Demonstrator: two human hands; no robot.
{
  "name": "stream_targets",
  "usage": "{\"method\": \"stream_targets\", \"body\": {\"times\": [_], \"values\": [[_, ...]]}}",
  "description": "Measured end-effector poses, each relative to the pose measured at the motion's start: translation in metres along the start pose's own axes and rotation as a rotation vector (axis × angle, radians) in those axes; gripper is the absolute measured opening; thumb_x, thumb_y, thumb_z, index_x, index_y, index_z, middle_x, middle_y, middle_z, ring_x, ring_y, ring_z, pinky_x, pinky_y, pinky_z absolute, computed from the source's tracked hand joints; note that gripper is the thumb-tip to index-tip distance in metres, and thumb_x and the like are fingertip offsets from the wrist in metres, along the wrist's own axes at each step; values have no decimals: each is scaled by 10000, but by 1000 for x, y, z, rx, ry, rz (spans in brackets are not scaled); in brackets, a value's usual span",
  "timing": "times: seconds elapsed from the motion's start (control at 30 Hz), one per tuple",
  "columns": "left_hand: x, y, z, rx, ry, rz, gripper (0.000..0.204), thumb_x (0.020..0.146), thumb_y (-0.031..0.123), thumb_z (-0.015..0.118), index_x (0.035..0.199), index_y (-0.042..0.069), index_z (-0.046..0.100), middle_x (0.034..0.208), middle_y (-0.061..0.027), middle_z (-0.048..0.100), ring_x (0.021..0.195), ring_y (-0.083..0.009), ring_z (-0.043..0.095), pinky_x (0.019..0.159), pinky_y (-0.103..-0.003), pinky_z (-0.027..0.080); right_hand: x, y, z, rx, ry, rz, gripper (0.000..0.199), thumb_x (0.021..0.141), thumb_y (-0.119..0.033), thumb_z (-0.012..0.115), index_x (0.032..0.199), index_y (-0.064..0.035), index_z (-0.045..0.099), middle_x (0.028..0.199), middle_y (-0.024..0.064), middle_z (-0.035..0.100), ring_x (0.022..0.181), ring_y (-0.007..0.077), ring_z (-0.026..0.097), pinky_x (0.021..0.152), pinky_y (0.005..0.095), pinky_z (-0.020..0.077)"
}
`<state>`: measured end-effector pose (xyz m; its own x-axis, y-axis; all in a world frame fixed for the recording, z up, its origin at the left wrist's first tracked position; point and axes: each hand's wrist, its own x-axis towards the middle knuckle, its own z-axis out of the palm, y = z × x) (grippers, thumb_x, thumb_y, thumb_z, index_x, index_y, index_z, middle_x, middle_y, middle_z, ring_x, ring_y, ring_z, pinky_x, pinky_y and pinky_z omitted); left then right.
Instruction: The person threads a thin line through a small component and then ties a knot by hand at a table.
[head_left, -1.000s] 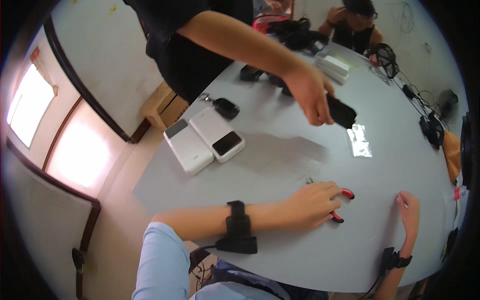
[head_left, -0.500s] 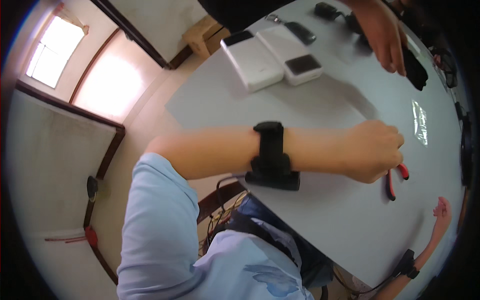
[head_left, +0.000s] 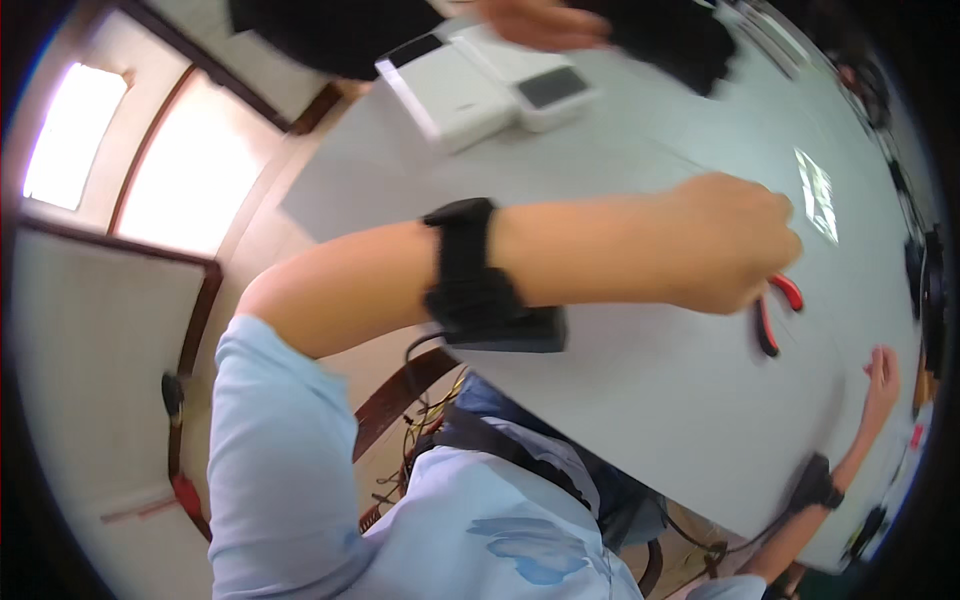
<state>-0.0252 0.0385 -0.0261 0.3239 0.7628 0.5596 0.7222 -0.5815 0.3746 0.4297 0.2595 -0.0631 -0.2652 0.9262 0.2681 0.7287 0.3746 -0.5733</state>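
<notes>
My left hand point(head_left: 735, 240) reaches across the grey table, closed, knuckles outward; the fingertips are on its hidden side, so what they hold, if anything, does not show. Pliers with red and black handles point(head_left: 767, 328) show just beside that hand, their jaws hidden by it. A black strap with a box-like device point(head_left: 470, 265) is round my left forearm. At the right, my right hand point(head_left: 882, 372) looks small, fingers loosely bent and partly apart, with nothing visible in them. A clear plastic packet point(head_left: 817, 197) lies beyond my left hand.
Two white box-shaped devices point(head_left: 455, 100) with dark panels sit at the table's far left. Another person's hand point(head_left: 545, 22) is above them, beside a blurred black object point(head_left: 670, 45). Cables and dark items point(head_left: 905, 195) line the right edge. A wooden chair point(head_left: 400, 400) stands below.
The whole view has shifted, so things sit higher and further left. The other person's hand has moved left, and the black object has moved with it. My left hand stays by the pliers.
</notes>
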Motion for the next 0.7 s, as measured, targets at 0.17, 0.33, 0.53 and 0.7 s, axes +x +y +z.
{"method": "stream_targets", "body": {"times": [0.17,0.33,0.53,0.7], "values": [[17,-16,12,-210,-74,-71,238,796,94,638,1018,16,609,1024,-139,616,856,-269,614,788,-326,480,-23,-50,34,173,70,52,245,901,-190,555,1026,15,603,890,43,617,792,107,584,732,235,476],[24,-15,10,-239,-132,-154,205,789,23,588,990,8,620,1025,-99,622,874,-178,569,814,-285,432,-18,-48,38,-222,148,-122,232,869,-235,561,909,-22,643,775,29,644,708,94,598,667,223,463],[33,-5,14,-187,-178,-191,244,792,82,563,1019,1,600,1091,-124,588,1053,-226,525,926,-334,362,-25,-70,36,26,285,-67,166,800,-140,579,835,10,641,700,131,640,606,184,615,577,282,479],[38,-6,20,-131,-187,-138,293,755,70,590,1039,-1,594,1110,-146,571,1068,-261,515,936,-345,358,-18,-59,42,-96,251,-113,200,830,-199,582,883,-17,645,761,85,647,682,152,608,629,261,469]]}}
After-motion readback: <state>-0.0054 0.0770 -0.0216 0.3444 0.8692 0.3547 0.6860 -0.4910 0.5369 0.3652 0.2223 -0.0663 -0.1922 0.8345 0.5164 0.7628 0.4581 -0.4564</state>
